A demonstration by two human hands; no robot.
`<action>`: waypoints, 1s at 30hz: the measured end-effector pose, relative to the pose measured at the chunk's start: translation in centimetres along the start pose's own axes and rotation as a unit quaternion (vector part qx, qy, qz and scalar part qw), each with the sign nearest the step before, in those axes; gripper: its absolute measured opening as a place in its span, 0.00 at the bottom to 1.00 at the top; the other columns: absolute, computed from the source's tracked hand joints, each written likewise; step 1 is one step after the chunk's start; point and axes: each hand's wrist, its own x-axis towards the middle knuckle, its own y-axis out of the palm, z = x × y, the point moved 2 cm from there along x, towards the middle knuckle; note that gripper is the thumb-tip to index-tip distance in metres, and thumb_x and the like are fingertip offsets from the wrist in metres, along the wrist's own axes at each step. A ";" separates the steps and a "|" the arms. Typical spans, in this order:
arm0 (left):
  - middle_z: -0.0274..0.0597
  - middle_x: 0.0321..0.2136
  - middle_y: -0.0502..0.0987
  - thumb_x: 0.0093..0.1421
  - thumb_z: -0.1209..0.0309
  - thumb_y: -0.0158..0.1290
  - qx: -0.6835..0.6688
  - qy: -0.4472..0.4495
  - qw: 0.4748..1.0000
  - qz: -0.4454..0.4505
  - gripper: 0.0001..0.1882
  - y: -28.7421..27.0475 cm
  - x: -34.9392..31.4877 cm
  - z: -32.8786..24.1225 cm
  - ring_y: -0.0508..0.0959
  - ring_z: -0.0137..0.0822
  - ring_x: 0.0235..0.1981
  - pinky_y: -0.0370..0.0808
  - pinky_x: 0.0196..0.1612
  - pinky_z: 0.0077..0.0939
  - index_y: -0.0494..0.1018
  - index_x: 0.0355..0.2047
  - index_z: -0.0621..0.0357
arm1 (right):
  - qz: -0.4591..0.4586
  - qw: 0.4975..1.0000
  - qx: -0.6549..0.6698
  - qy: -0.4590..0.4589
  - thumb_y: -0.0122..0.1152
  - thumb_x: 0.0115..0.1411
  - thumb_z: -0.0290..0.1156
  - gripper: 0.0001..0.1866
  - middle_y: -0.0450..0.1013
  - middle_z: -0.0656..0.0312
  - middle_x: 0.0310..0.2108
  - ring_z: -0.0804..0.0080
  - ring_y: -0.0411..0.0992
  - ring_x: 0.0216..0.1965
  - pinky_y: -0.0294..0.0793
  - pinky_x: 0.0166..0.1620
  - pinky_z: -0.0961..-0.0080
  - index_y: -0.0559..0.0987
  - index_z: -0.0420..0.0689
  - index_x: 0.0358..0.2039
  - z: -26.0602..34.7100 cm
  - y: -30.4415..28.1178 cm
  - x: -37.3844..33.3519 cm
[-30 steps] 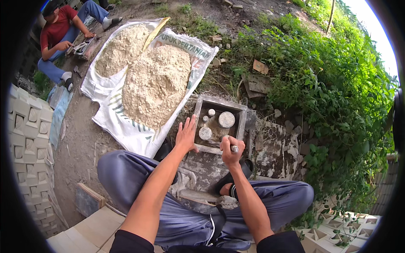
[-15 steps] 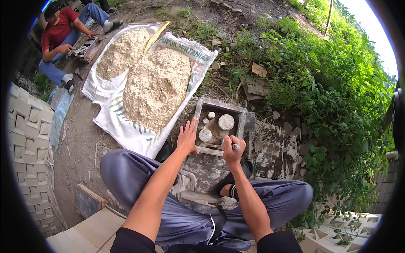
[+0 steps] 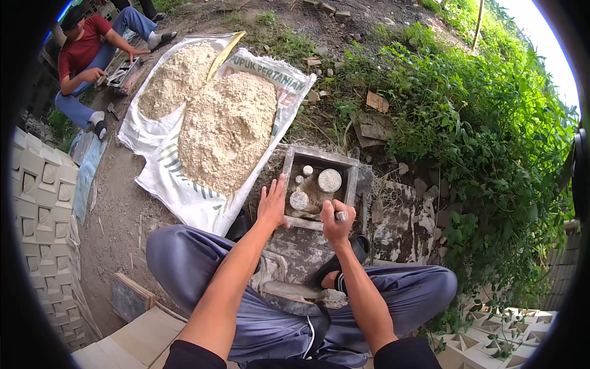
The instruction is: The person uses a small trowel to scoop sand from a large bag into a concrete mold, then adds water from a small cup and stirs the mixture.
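Observation:
A square mould frame (image 3: 289,178) with grey, worn walls sits on the ground before me. Inside it stand round pegs with pale, dusty tops: a wide one (image 3: 329,180), a medium one (image 3: 298,200) and smaller ones beside them. My left hand (image 3: 271,203) rests against the frame's left wall, fingers spread and nothing held. At the near right corner, my right hand (image 3: 337,220) is closed around a short tool with a rounded grey handle end (image 3: 341,216). Most of that tool is hidden by my fist, so its kind is unclear.
Left of the frame, pale crumbly powder (image 3: 227,129) is heaped on an opened white sack (image 3: 153,166). Farther left a co-worker (image 3: 86,43) in a red shirt sits at another mould (image 3: 123,74). Patterned pale blocks (image 3: 46,215) are stacked at left; green plants (image 3: 479,135) grow at right.
My right hand has shifted slightly down and left with the tool, whose handle end now points more toward me. The left hand stays against the frame.

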 end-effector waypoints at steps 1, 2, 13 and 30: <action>0.42 0.69 0.35 0.27 0.48 0.73 0.000 -0.001 1.000 0.000 0.68 -0.1 0.1 0.1 0.44 0.41 0.69 0.50 0.68 0.43 0.51 0.64 0.66 | 0.001 1.000 0.000 0.000 0.52 0.61 0.25 0.23 0.61 0.67 0.09 0.84 0.59 0.11 0.57 0.15 0.80 0.60 0.43 0.10 0.0 -0.2 0.2; 0.41 0.69 0.34 0.28 0.47 0.72 -0.017 0.009 1.000 0.004 0.67 -0.1 0.2 0.3 0.44 0.41 0.69 0.51 0.67 0.43 0.51 0.64 0.66 | 0.005 1.000 0.019 0.021 0.52 0.61 0.25 0.23 0.61 0.68 0.09 0.83 0.59 0.11 0.58 0.15 0.79 0.60 0.43 0.10 -0.1 -0.4 0.5; 0.51 0.67 0.46 0.65 0.65 0.42 -0.281 -0.099 0.933 -0.204 0.30 2.0 3.8 -0.1 0.59 0.52 0.62 0.62 0.59 0.47 0.48 0.64 0.65 | 0.007 0.989 0.090 0.119 0.54 0.63 0.28 0.23 0.59 0.68 0.11 0.82 0.59 0.14 0.64 0.21 0.78 0.61 0.42 0.11 0.0 -1.3 0.1; 0.59 0.62 0.56 0.68 0.59 0.37 -0.317 -0.113 0.903 -0.266 0.30 4.5 3.4 -0.7 0.64 0.57 0.58 0.64 0.57 0.47 0.42 0.68 0.41 | 0.235 0.963 -0.057 0.121 0.60 0.58 0.23 0.09 0.73 0.52 0.31 0.58 0.73 0.33 0.70 0.38 0.70 0.71 0.40 0.38 4.2 -4.0 0.7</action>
